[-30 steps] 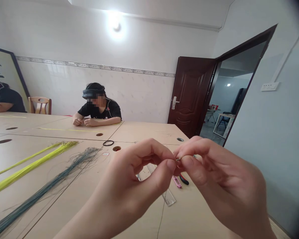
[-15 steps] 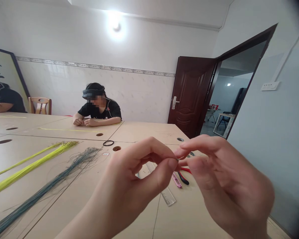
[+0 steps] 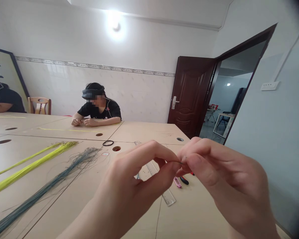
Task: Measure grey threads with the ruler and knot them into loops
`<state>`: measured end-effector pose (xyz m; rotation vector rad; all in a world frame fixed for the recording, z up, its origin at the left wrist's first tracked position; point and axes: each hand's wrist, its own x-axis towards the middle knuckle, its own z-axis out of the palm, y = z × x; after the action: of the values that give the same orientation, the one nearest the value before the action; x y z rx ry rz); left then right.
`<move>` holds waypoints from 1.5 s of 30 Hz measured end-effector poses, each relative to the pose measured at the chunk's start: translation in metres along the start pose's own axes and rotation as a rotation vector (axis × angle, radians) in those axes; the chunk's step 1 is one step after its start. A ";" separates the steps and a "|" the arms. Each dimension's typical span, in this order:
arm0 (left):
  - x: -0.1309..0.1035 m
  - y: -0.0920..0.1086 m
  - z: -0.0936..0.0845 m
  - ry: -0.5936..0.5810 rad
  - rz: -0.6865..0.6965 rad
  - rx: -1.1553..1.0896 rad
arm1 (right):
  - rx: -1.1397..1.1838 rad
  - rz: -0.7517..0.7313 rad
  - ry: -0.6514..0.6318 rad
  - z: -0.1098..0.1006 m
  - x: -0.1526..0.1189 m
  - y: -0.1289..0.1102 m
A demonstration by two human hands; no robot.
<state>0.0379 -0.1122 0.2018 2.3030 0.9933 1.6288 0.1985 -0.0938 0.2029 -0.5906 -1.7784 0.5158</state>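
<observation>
My left hand [image 3: 137,181] is closed, with thumb and index fingertip pinched on a short, thin dark strand [image 3: 181,163]. Right beside it, my right hand [image 3: 229,181] is closed too, thumb and fingers pressed together at the strand's other end. Only a tiny length shows between the fingertips, too small to tell whether it is wire or thread. Below the hands, partly covered by them, lie a clear ruler [image 3: 168,198], a pink cutter [image 3: 177,182] and a tool with a black and red handle [image 3: 184,180].
On the table's left lie a grey-green bundle of thin strands [image 3: 64,172] and yellow bundles [image 3: 32,171]. A black ring [image 3: 108,143] lies near a cable hole [image 3: 116,148]. Across the table sits a person [image 3: 99,106] in a headset; another person [image 3: 5,96] is at far left.
My right hand has moved slightly left, and its spread fingers have closed in on the strand at my left fingertips. The left hand has barely moved.
</observation>
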 end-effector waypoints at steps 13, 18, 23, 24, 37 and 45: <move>0.000 0.002 -0.001 -0.025 -0.128 -0.192 | 0.037 -0.117 0.007 0.002 -0.001 0.001; 0.000 0.003 -0.001 -0.043 -0.158 -0.212 | 0.026 -0.124 -0.013 0.001 -0.002 0.000; -0.001 0.003 -0.001 -0.036 -0.137 -0.222 | 0.024 -0.137 -0.007 0.001 -0.001 -0.002; -0.001 0.003 -0.001 -0.031 -0.135 -0.225 | 0.017 -0.140 -0.005 0.002 -0.001 -0.002; -0.003 0.000 -0.002 -0.043 -0.042 -0.200 | -0.019 -0.220 0.023 0.002 -0.001 -0.002; -0.002 0.000 -0.003 -0.038 -0.028 -0.194 | -0.023 -0.227 0.036 0.003 -0.001 -0.001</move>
<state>0.0352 -0.1137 0.2012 2.1745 0.8164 1.5874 0.1956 -0.0954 0.2018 -0.4041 -1.7921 0.3263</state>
